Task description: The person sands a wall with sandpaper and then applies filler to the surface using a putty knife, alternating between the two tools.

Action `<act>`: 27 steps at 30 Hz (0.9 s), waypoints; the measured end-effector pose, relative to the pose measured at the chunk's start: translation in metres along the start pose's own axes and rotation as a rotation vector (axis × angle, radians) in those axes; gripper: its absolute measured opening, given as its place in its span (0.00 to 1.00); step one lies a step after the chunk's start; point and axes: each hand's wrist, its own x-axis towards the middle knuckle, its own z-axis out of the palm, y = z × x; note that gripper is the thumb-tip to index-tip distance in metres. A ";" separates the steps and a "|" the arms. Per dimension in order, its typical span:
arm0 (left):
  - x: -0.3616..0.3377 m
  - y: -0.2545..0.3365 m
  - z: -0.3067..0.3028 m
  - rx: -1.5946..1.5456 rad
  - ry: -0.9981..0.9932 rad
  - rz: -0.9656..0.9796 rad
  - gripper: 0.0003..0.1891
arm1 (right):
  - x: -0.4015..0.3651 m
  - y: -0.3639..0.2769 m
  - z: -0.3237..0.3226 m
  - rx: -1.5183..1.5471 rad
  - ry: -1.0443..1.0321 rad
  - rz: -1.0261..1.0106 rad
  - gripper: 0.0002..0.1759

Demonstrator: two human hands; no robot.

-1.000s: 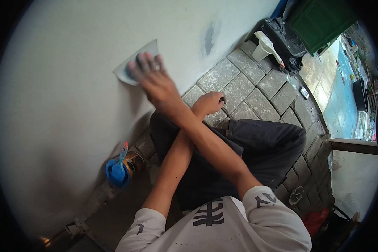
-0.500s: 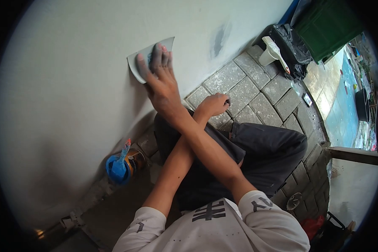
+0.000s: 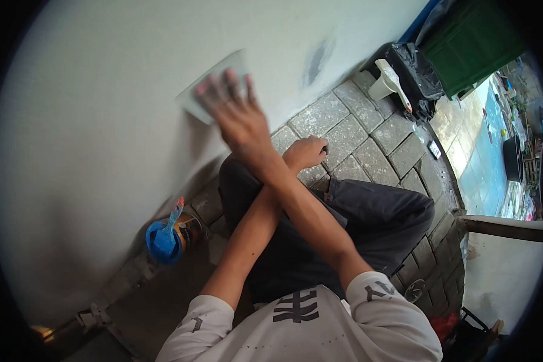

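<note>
Mostly wall (image 3: 102,127), with a sheet (image 3: 238,63) under the right hand (image 3: 239,114)

From my remote seat I see the pale wall filling the space ahead of both hands and to their left, with a dark patch (image 3: 315,64) on it to the right of the right hand. Grey paving (image 3: 356,148) spreads below the left hand (image 3: 308,152) and off to its right. Farther past that hand stands a green bin (image 3: 476,42), with a black bag (image 3: 421,69) nearer, and beside the bag a white pot (image 3: 377,91). Behind the hands, to the left, I make out a blue tub (image 3: 153,242) bearing a brush (image 3: 175,217), near a can (image 3: 191,229). My right hand is blurred, its fingers spread flat over the sheet, which lies against the wall. My left hand has its fingers curled; I cannot tell whether they hold anything.
</note>
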 end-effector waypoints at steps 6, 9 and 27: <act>-0.002 -0.004 -0.001 -0.036 -0.005 -0.013 0.11 | -0.007 -0.008 -0.002 0.074 -0.161 -0.112 0.42; -0.002 -0.002 0.001 -0.014 -0.020 -0.020 0.11 | -0.008 0.014 0.001 -0.001 0.076 0.182 0.42; -0.003 -0.002 -0.004 -0.056 -0.054 -0.056 0.11 | -0.016 -0.022 0.016 0.126 -0.075 0.076 0.39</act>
